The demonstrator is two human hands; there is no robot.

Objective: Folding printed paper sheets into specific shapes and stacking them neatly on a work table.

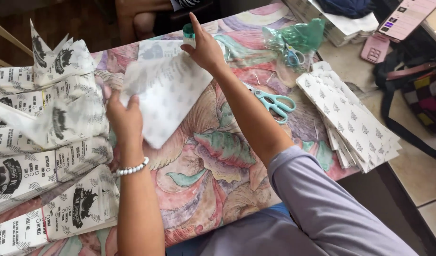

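Your left hand (125, 121) is pinching the white paper sheet (165, 90) at its edge, your right hand (203, 47) is gripping a teal glue stick (188, 33) over its far corner, keeping it flat on the counter (213, 180) beside the scissors (275, 102).

Table (208, 175) with a colourful leaf-pattern cloth. On the left side, piles of printed paper bags (47, 156), some standing up in points. In the middle, one white sheet (165, 95), blurred. Right of the sheet, teal scissors (273, 102), flat on the cloth. At the far edge, a crumpled green plastic bag (296, 38) with small blue scissors (292, 57) in it. On the right edge, a fanned stack of white bags (355, 123) with little leaf prints.
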